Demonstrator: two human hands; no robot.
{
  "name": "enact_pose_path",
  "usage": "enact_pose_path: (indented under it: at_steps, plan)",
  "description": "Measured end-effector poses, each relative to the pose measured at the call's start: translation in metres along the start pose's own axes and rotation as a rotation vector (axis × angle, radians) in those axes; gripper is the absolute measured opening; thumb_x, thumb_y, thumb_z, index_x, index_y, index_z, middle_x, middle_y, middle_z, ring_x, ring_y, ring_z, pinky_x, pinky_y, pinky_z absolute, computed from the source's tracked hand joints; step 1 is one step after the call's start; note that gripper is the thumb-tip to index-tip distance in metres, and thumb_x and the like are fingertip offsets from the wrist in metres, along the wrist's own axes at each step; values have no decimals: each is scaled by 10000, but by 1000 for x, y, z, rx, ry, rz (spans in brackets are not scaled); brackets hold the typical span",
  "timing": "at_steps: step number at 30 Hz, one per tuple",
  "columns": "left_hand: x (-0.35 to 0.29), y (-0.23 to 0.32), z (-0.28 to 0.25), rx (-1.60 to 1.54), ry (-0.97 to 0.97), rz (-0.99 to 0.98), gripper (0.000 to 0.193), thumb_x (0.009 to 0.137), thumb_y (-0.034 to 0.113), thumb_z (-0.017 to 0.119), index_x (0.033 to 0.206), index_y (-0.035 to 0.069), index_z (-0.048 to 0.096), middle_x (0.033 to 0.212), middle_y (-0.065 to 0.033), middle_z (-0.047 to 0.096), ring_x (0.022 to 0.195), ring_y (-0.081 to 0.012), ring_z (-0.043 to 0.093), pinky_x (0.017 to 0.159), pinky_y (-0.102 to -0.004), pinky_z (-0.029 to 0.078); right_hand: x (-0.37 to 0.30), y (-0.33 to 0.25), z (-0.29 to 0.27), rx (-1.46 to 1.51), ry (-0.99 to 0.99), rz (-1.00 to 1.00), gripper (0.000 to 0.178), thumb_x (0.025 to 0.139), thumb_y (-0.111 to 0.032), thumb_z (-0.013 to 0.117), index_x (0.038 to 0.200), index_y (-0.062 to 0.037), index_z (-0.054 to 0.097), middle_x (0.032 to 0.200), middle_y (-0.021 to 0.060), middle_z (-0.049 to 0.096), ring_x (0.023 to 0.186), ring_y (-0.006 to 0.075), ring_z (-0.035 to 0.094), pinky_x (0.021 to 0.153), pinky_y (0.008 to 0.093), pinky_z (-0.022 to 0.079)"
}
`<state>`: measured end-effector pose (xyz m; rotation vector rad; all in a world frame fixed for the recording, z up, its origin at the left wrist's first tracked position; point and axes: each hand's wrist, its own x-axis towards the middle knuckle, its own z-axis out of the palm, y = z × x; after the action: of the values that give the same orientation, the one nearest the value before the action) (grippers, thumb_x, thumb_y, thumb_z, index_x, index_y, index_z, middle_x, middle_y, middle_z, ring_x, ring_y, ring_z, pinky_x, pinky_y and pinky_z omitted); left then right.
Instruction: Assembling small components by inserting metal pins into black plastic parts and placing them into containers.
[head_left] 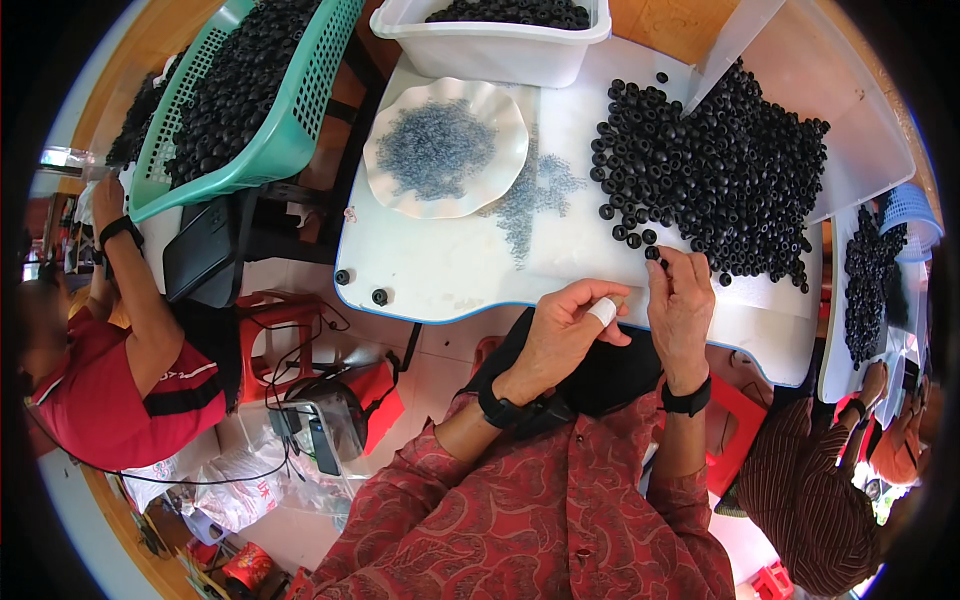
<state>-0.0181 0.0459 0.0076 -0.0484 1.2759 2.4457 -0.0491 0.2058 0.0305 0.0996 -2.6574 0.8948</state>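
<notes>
Black ring-shaped pieces (740, 170) lie in a wide heap on the right of the white table. At its near edge my right hand (682, 310) is closed, its fingertips pinching a black ring (653, 253). My left hand (560, 335) is beside it, over the table's front edge, with white tape round one finger. Its fingers are curled together; whatever they hold is too small or hidden to name. Further left, a white scalloped plate (510, 150) holds many tiny translucent grey pieces (435, 150). More of these tiny pieces are scattered on the table right of the plate.
Behind the plate stands a white tub (490, 50) of black pieces. A clear plastic bin (850, 110) lies tipped behind the heap. Two loose black pieces (379, 296) sit at the left corner. A green basket (290, 130) and co-workers (130, 370) flank the table.
</notes>
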Motion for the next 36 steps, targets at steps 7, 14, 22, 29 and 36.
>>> enact_pose_path:
  at_steps: [7, 14, 22, 29, 36]
  plan:
    - [2, -1, 2, 89, 148, 143, 260, 960, 29, 509, 1201, -28, 587, 1013, -97, 619, 789, -98, 606, 762, -309, 593, -13, -18, -8, 167, -118, 50, 166, 842, 5, 648, 1004, 18, 614, 829, 118, 540, 639, 197, 581, 559, 307, 467]
    - [1, 4, -1, 216, 126, 195, 266, 953, 13, 520, 1206, -6, 601, 1051, -62, 612, 834, -93, 611, 757, -251, 572, -25, -37, -5, 297, -190, 13, 173, 849, 24, 626, 1022, 16, 610, 845, 113, 550, 663, 206, 608, 567, 305, 482]
    - [-4, 8, -9, 106, 101, 160, 255, 948, 11, 530, 1190, -10, 610, 996, -53, 629, 814, -87, 610, 724, -232, 564, -27, -44, 0, 495, -232, 93, 169, 878, 31, 602, 1045, 25, 621, 863, 91, 565, 676, 146, 612, 596, 259, 504]
    - [-7, 13, -20, 42, 143, 189, 252, 950, 27, 538, 1190, -10, 602, 974, -75, 651, 785, -94, 616, 669, -232, 555, -25, -54, 4, 593, -331, 156, 276, 907, 18, 580, 1183, 11, 597, 920, 85, 626, 693, 101, 601, 600, 225, 499]
    - [-13, 22, -34, -184, 161, 152, 237, 961, 58, 530, 1181, -20, 574, 1036, -144, 643, 775, -129, 630, 689, -257, 560, -25, -56, 6, 907, -385, 378, 315, 925, -3, 565, 1239, -23, 577, 996, 66, 657, 710, 72, 590, 607, 200, 486]
